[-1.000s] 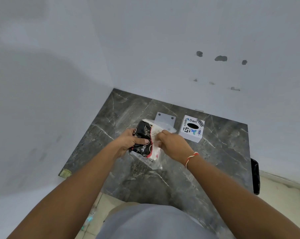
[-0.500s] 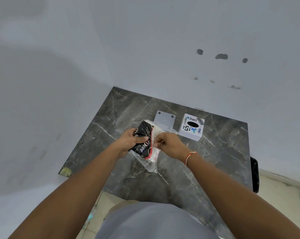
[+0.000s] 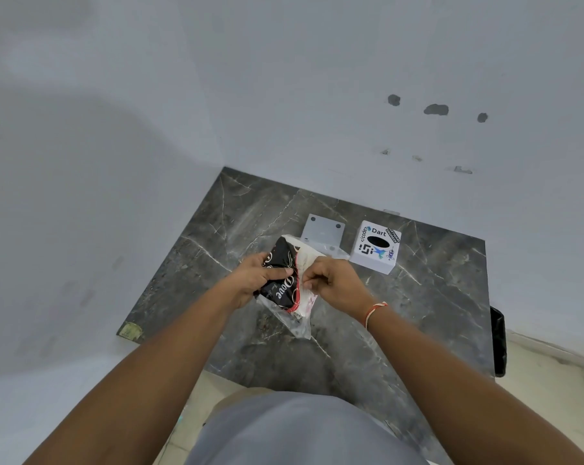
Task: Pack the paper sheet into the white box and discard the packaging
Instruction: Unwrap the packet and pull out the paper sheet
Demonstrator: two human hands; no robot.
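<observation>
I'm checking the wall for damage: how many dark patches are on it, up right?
3 clear dark patches, in a rough row on the right wall above the table: the left patch, the wider middle patch and the right patch. Fainter scuffs lie below them.

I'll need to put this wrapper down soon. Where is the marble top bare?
Bare marble top left of the packet, and right of the white box. Crowded at centre back: grey plate and box.
</observation>
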